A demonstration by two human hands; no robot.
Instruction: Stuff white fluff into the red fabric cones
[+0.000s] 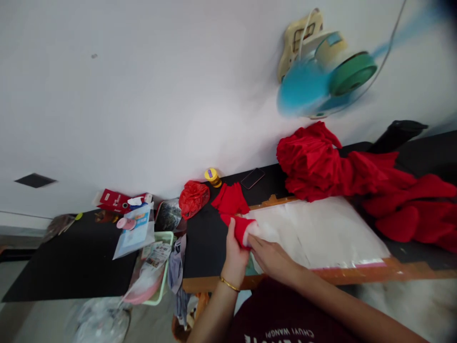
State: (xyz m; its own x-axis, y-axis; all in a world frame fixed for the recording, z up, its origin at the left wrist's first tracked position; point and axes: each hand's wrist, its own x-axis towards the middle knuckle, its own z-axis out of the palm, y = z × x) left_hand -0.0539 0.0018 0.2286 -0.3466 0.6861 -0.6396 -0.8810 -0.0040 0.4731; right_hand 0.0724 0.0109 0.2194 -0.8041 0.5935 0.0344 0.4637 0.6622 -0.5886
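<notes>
My left hand [235, 252] is wrapped round a small red fabric piece [240, 229], with its opening turned toward my right hand. White fluffy stuffing [253, 228] shows at that opening. Pressed together, the fingers of my right hand [268, 255] pinch the stuffing at the mouth of the red piece; the fingertips are partly hidden. Just beyond my left hand lies a stack of red fabric pieces [230, 197] on the black tabletop [202, 247]. Near my right hand, a white sheet [314, 233] covers part of the table.
A large heap of red fabric [314, 162] spreads along the right. Behind my hands are a yellow-lidded jar [213, 177], a phone [253, 178] and a red plastic bag [193, 197]. A basket [162, 281] stands left. A blue-bladed fan [321, 81] spins on the wall.
</notes>
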